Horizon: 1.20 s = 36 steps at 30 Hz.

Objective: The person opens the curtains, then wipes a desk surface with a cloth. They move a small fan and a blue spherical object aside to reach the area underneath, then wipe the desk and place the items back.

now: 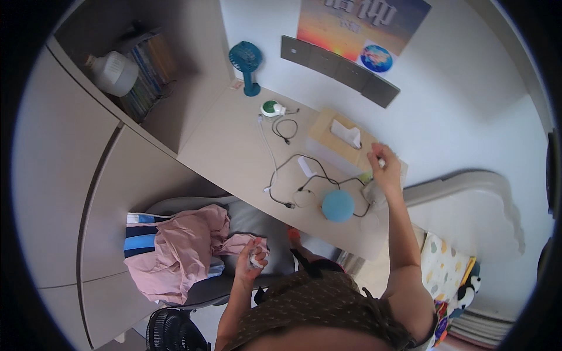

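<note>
My left hand (pixel 251 259), its fingers curled round a crumpled whitish, partly clear item (pixel 255 260), is above the grey seat, beside a pink garment (pixel 189 245). At the right end of the desk my right hand (pixel 384 166) is raised by the tissue box (pixel 322 142); a small white thing (pixel 381 162) shows between its fingers. A white tissue (pixel 347 133) sticks out of the box's wooden lid. Below that hand lies a pale pouch-like item (pixel 373 191), partly hidden by the wrist. A round light-blue object (pixel 338 205) rests on the desk among dark cables (pixel 322 169).
A teal handheld fan (pixel 248 66) stands by the wall, near a green-and-white round container (pixel 271 109). Books (pixel 149 66) and a translucent bottle (pixel 115 73) fill the left shelf. A black fan (pixel 173 331) is on the floor. A grey headboard-like panel (pixel 461 186) adjoins the desk.
</note>
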Motion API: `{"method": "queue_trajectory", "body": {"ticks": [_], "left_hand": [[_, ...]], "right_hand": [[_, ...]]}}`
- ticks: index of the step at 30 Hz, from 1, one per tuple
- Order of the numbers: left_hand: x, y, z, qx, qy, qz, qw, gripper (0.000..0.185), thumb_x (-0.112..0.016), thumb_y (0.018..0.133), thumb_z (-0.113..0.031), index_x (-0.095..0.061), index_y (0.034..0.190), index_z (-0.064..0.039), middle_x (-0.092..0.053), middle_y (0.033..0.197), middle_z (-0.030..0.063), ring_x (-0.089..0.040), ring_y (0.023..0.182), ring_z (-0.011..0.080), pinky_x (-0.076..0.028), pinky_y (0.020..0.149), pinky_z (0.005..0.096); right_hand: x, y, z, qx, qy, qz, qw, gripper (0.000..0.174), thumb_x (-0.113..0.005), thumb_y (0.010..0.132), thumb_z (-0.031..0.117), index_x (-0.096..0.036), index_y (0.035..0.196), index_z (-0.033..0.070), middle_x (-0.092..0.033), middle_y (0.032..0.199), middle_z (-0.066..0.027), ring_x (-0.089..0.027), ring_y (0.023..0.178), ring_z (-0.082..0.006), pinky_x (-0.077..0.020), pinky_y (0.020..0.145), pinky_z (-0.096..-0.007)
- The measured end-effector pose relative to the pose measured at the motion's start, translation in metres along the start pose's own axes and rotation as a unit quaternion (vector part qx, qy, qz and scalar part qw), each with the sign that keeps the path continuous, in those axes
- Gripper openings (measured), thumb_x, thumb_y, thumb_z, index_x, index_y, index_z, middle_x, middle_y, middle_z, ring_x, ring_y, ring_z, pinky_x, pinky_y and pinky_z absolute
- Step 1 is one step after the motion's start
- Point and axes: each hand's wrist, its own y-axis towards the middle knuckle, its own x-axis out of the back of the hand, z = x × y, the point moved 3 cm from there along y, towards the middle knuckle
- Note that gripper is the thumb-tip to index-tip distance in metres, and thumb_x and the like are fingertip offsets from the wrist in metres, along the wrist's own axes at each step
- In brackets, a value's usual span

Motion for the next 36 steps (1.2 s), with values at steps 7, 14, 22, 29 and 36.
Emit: {"method": "queue_trajectory", "body": {"ticks": [7,14,22,29,36], "left_hand": [[-0.004,0.0,-0.008,-0.042,0.035,-0.059,0.997,0.028,-0.052,0.091,-0.031,-0.058,0.106,-0.009,-0.041,0.062,-0.0045,-0.037,0.055,0.0096,-0.033,0.05,0.0251],[0.009,-0.02,-0.007,-0.121,-0.07,-0.029,0.99,0.028,-0.047,0.094,-0.03,-0.058,0.108,-0.008,-0.046,0.062,-0.0032,-0.04,0.055,0.0107,-0.035,0.049,0.0264],[0.034,-0.022,-0.006,-0.057,-0.074,-0.041,0.995,0.028,-0.044,0.095,-0.03,-0.057,0.107,-0.008,-0.048,0.063,-0.0026,-0.041,0.055,0.0111,-0.035,0.048,0.0263],[-0.013,0.018,-0.012,-0.014,0.102,-0.056,0.993,0.025,-0.049,0.093,-0.029,-0.06,0.104,-0.009,-0.051,0.066,-0.0014,-0.041,0.053,0.0107,-0.034,0.046,0.0257],[-0.044,0.036,0.019,0.055,0.154,-0.023,0.986,0.028,-0.05,0.093,-0.031,-0.06,0.107,-0.009,-0.048,0.063,-0.0003,-0.041,0.053,0.0117,-0.034,0.047,0.0265]], "right_hand": [[-0.131,0.052,0.075,0.107,0.152,0.186,0.965,0.023,-0.066,0.08,0.015,-0.061,0.1,0.005,-0.065,0.092,-0.0099,-0.064,0.082,-0.0166,-0.05,0.073,-0.0292],[-0.17,0.107,0.105,0.213,0.043,0.173,0.961,0.03,-0.067,0.078,0.019,-0.061,0.105,0.006,-0.063,0.102,-0.0142,-0.062,0.088,-0.025,-0.049,0.072,-0.0321],[0.018,0.038,0.002,-0.001,-0.137,0.029,0.99,0.036,-0.068,0.077,0.02,-0.06,0.108,0.004,-0.061,0.103,-0.0161,-0.059,0.094,-0.0316,-0.0467,0.08,-0.0381],[0.049,-0.057,-0.1,-0.14,-0.293,-0.005,0.946,0.065,-0.072,0.072,0.036,-0.048,0.123,0.003,-0.055,0.112,-0.024,-0.054,0.104,-0.0375,-0.0441,0.086,-0.044],[0.02,-0.075,-0.154,-0.217,-0.31,-0.017,0.926,0.085,-0.073,0.07,0.04,-0.033,0.135,0.002,-0.035,0.132,-0.0323,-0.041,0.118,-0.0451,-0.0375,0.097,-0.044]]}}
